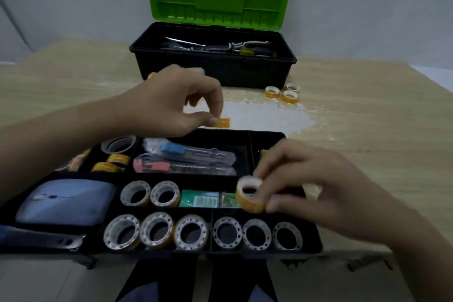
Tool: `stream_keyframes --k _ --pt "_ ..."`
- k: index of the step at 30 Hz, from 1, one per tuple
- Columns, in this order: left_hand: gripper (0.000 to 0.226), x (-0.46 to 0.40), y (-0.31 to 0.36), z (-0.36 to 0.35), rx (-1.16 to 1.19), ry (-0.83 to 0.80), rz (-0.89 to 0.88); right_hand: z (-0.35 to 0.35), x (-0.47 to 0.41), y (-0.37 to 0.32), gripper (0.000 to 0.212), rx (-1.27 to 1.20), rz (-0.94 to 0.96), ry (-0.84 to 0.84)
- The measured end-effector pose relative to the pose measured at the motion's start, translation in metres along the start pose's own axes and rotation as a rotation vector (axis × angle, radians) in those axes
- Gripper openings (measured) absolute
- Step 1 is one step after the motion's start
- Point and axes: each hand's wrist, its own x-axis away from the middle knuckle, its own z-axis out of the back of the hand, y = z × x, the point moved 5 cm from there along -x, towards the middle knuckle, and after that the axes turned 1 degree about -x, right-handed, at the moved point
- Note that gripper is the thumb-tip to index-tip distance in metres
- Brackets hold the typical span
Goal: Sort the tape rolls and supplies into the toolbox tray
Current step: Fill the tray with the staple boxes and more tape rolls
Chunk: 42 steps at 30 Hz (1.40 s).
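**A:** ok so what's the count in the tray (pixel 302 251) at the bench's (pixel 367 115) near edge?

**B:** front row has six tape rolls (pixel 196 232) lying flat, split three and three by a divider. Row behind: two more rolls (pixel 150 194), a green packet (pixel 199 199), plus one roll (pixel 250 194) pinched upright in the right hand's (pixel 316 186) fingers at that row's right end. Back compartments: two utility knives (pixel 183 158), one blue, one pink, and one big roll with two small yellow ones (pixel 111 163).

**A:** left hand (pixel 171 103)?

**B:** fingers closed on a small yellow roll (pixel 223 122) just over the tray's far edge. Three more yellow rolls (pixel 283 92) sit by the open toolbox's (pixel 213 56) right front corner.
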Motion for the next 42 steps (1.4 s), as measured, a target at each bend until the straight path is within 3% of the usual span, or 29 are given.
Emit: stream_keyframes --k 3,8,21,24,26,28,30,33,36,40,42 --pt "0.002 0.028 0.013 0.003 0.144 -0.007 0.007 -0.021 0.006 -0.002 0.016 0.137 0.015 -0.102" --pt "0.005 0.058 0.027 -0.006 0.289 0.079 0.039 -0.033 0.005 -0.006 0.019 0.233 0.028 -0.104" --pt "0.007 0.075 0.035 -0.015 0.312 0.251 0.092 -0.047 0.001 -0.018 0.017 0.381 0.101 -0.138" --pt "0.006 0.078 0.044 -0.020 0.384 0.290 0.109 -0.040 0.001 -0.017 0.009 0.277 0.068 -0.085" --pt "0.005 0.080 0.051 -0.024 0.436 0.318 0.115 -0.024 0.002 -0.020 0.008 0.075 0.007 0.083" --pt "0.004 0.081 0.059 -0.029 0.488 0.334 0.128 -0.009 0.003 -0.022 0.017 -0.154 -0.055 0.273" --pt "0.004 0.081 0.066 -0.033 0.529 0.375 0.143 -0.009 0.000 -0.025 0.031 -0.323 -0.097 0.324" --pt "0.002 0.080 0.073 -0.039 0.571 0.417 0.169 -0.015 -0.004 -0.031 0.026 -0.280 -0.092 0.368" --pt "0.007 0.082 0.072 -0.046 0.545 0.349 0.179 -0.013 0.000 -0.029 0.014 -0.191 -0.109 0.398" --pt "0.030 0.090 0.071 -0.060 0.031 0.077 0.060 -0.011 0.009 -0.017 0.024 0.102 -0.130 0.270" --pt "0.042 0.097 0.070 -0.067 -0.063 -0.030 -0.009 -0.017 0.013 -0.013 0.024 0.223 -0.134 0.158"
